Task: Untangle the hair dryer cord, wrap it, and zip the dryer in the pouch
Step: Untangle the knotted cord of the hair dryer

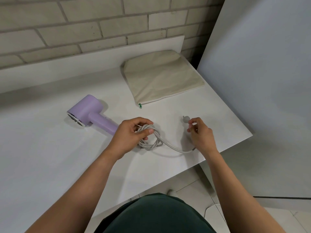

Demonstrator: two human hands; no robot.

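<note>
left hand closed around coiled cord on white table, beside lilac dryer. right hand pinches plug. pouch lies behind, zipped.

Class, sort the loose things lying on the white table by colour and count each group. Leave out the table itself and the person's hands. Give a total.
Purple: 1, the hair dryer
Grey-white: 1, the cord with its plug, attached to the dryer
Beige: 1, the pouch, with a green zip pull
Total: 3
</note>
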